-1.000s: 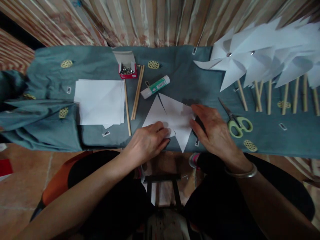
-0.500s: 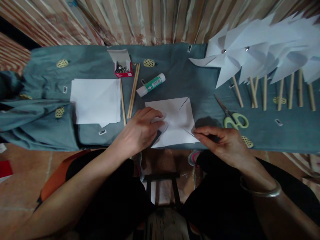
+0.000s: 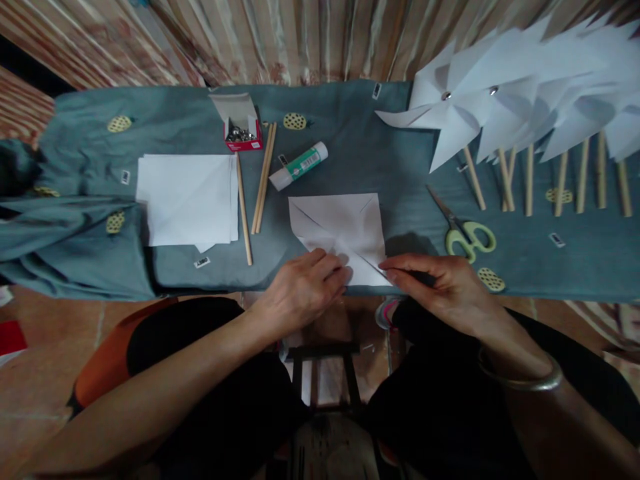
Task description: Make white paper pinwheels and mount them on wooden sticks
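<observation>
A white paper square [image 3: 340, 230] with diagonal cuts lies on the grey-blue cloth [image 3: 380, 153] in front of me. My left hand [image 3: 303, 287] rests on its near edge, fingers curled and pressing a flap toward the centre. My right hand [image 3: 440, 283] pinches the paper's near right corner between thumb and fingers. A metal bangle sits on my right wrist.
A stack of white sheets [image 3: 187, 200] lies at left, with wooden sticks [image 3: 260, 180], a red box of pins [image 3: 241, 130] and a glue stick [image 3: 299, 165] beside it. Green-handled scissors [image 3: 465, 230] lie at right. Several finished paper pinwheels [image 3: 505, 93] fill the far right.
The paper was turned from a diamond to a square lying flat. My left hand moved from its left side to the near edge. My right hand stays at the near right corner.
</observation>
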Available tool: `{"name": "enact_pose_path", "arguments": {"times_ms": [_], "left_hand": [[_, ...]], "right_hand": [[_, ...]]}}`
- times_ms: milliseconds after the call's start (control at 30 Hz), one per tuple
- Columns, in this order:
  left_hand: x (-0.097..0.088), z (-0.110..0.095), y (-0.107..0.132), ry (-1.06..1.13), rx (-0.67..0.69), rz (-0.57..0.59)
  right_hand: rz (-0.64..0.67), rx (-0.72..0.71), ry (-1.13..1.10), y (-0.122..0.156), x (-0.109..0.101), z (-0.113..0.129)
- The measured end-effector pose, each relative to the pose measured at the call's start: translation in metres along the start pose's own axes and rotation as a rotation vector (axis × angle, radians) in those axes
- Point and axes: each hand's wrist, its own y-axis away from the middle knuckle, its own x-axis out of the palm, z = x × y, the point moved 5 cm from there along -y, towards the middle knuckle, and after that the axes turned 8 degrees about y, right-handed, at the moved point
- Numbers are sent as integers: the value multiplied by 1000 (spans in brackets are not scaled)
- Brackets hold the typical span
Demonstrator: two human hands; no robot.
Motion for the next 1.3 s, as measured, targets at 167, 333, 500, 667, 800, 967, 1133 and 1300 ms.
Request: {"name": "enact_pose_path", "arguments": {"times_ms": [167,333,500,667,800,967,1133,1300], "left_hand": [[-5,-2,4,-37,61,-66],[-5,-3,7,-30,77,-80],[-6,-6,7,12,87,-100],[-7,-8,7,18,36,-98],[-6,-6,6,47,11,-56],[-5,-6,6,88,46,-88],[-3,-4,5,99,25,-89],[-2,-3,5,99,7,-69]], "right_hand": [[-84,-57,-81,-4,-5,-6],[-48,-183,-208,-11,1,1],[-70,-161,-289,-20,11,7],[-173,-168,-142,-23,14,14],[-213,-222,67,-23,13,24],[-301,-247,190,-23,14,32],[-368,-231,234,-24,18,33],[-398,-242,255,-27,19,35]]}}
